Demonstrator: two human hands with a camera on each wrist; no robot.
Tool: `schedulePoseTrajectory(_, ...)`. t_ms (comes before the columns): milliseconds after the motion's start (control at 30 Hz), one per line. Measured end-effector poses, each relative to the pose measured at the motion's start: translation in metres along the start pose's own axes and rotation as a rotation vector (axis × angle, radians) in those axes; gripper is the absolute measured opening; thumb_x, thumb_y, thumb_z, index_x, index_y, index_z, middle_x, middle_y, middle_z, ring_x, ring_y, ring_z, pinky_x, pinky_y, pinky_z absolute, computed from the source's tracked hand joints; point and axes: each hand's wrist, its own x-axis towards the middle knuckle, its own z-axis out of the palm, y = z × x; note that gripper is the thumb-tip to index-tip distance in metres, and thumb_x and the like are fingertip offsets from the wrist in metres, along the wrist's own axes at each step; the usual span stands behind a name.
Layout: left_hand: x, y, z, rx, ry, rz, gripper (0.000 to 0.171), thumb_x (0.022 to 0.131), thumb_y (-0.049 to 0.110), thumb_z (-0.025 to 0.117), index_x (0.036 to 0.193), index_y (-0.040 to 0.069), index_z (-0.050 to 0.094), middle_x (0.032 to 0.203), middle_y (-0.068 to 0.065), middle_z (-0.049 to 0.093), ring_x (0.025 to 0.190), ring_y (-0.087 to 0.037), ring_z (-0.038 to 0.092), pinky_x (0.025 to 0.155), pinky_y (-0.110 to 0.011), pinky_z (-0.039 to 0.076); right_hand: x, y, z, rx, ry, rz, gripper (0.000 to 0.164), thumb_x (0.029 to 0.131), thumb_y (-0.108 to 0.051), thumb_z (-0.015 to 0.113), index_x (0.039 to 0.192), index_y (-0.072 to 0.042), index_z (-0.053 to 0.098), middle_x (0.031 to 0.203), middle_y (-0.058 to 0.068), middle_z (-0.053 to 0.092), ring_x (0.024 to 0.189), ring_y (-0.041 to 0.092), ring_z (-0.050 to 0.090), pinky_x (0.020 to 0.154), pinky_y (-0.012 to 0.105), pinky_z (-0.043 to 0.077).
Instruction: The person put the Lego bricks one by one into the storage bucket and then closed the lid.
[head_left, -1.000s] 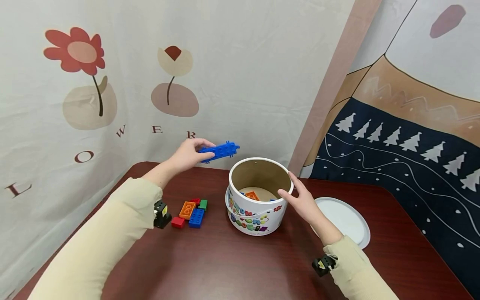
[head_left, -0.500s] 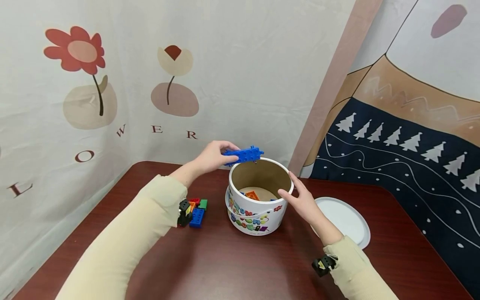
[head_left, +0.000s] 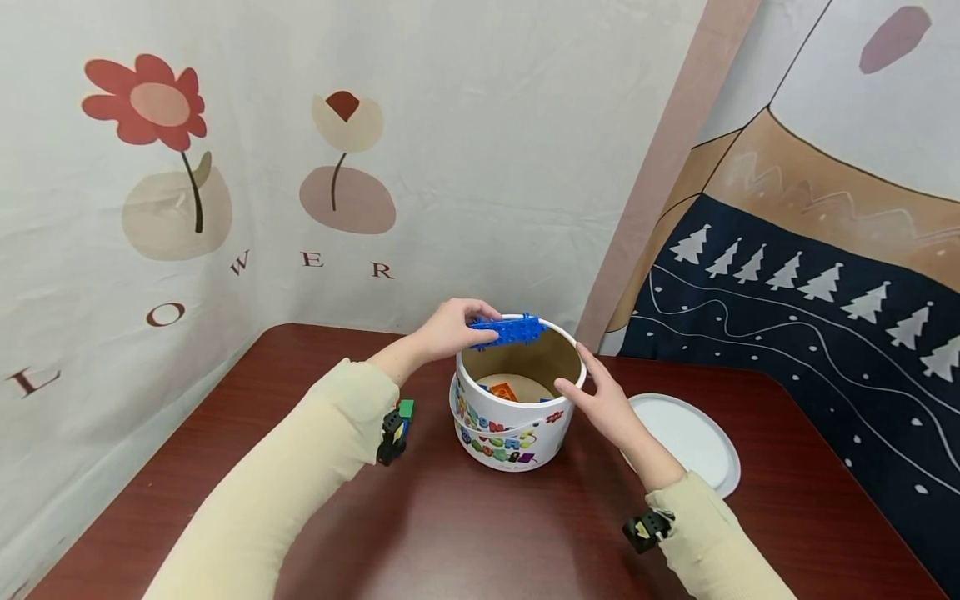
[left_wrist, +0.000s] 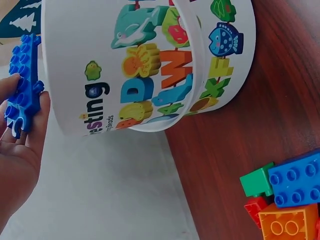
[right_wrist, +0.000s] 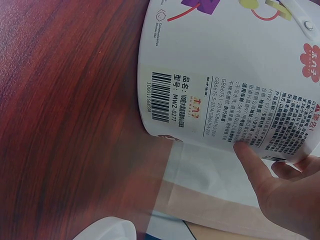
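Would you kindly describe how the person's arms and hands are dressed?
Both sleeves are long, plain and pale cream-yellow. A small black boxy device sits at each wrist, the right one showing a yellowish patch. The left hand and right hand wear no gloves.

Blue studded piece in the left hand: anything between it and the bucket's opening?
Nothing visible. The left hand holds the blue studded piece up at the white bucket, above rim level. The lid lies beside it on the table; the right hand touches the bucket's right side, not crossing the opening.
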Motion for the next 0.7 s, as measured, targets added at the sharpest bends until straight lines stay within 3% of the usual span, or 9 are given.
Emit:
schedulePoseTrajectory(167,-0.002,-0.003,0.000,-0.001,-0.002,0.031,0.036,0.088,0.021,0.064,0.120,0.004,0.060,0.116,-0.013,0.063,0.111,-0.028,0.058,0.096,-0.041,0.048,0.000,0.001,0.000,-0.001,0.005,-0.007,0.078,0.089,-0.042,0.058,0.151,-0.020,0.015,0.156,0.012,0.019,0.140,0.037,0.024,0.106,0.060,0.028)
schedulePoseTrajectory(367,-0.011,-0.013,-0.013,0.014,0.076,0.024,0.035,0.088,0.025,0.064,0.119,0.008,0.062,0.113,-0.011,0.065,0.104,-0.024,0.060,0.090,-0.040,0.050,-0.001,0.001,0.000,-0.001,0.003,-0.005,0.079,0.089,-0.044,0.058,0.151,-0.021,0.015,0.156,0.012,0.019,0.140,0.037,0.024,0.106,0.060,0.028)
schedulePoseTrajectory(700,-0.049,-0.067,-0.041,0.071,0.140,-0.077,0.033,0.089,0.026,0.062,0.116,0.007,0.062,0.112,-0.014,0.065,0.104,-0.027,0.058,0.093,-0.045,0.047,-0.001,0.000,0.000,0.004,0.000,-0.002,0.078,0.089,-0.043,0.057,0.151,-0.021,0.015,0.156,0.012,0.019,0.139,0.037,0.026,0.105,0.060,0.030)
